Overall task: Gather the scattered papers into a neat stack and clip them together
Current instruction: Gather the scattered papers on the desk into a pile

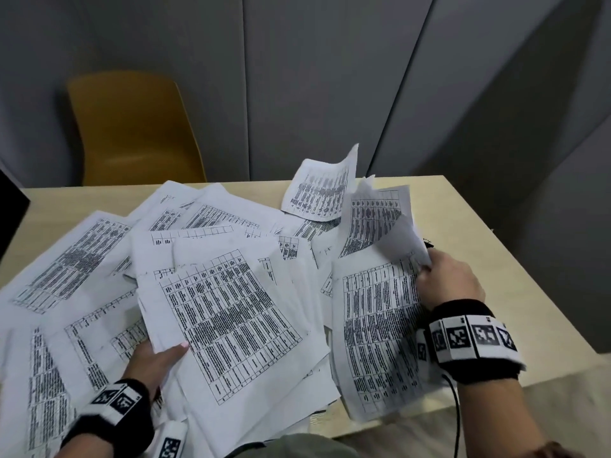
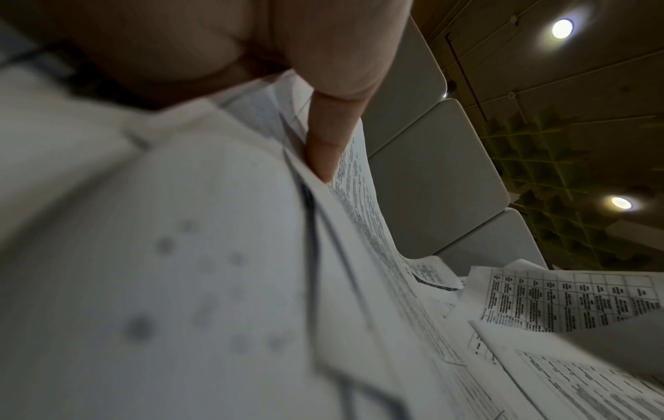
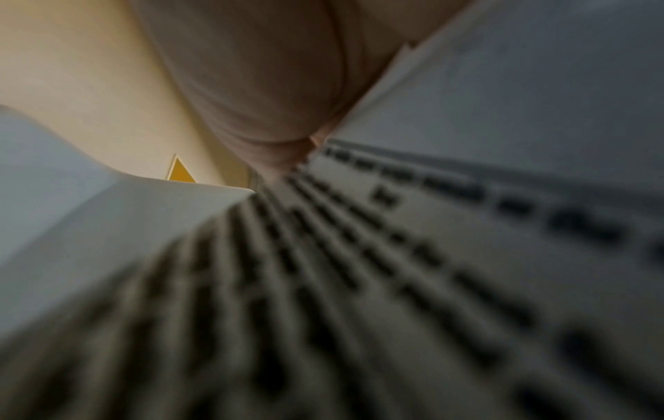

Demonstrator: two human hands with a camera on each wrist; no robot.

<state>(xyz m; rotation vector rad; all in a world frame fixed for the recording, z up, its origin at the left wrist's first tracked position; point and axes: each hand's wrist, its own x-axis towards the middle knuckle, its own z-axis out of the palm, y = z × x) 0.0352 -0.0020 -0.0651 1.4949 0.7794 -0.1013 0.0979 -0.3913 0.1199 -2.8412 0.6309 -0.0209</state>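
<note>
Several printed sheets with tables (image 1: 99,269) lie scattered and overlapping over the beige table (image 1: 469,233). My left hand (image 1: 158,357) grips the near-left edge of a central bundle of sheets (image 1: 231,312), thumb on top, fingers hidden beneath. In the left wrist view a finger (image 2: 323,147) slips between the papers (image 2: 359,255). My right hand (image 1: 443,279) pinches the right edge of several lifted, curling sheets (image 1: 377,226) above another page (image 1: 377,325). The right wrist view shows only blurred print (image 3: 395,270) close to the palm. No clip is visible.
A yellow chair (image 1: 132,127) stands behind the table's far left side. Grey wall panels (image 1: 330,77) rise behind. A dark object (image 1: 11,213) sits at the left edge. Bare tabletop shows along the right side and far edge. A black cable (image 1: 458,418) hangs from my right wristband.
</note>
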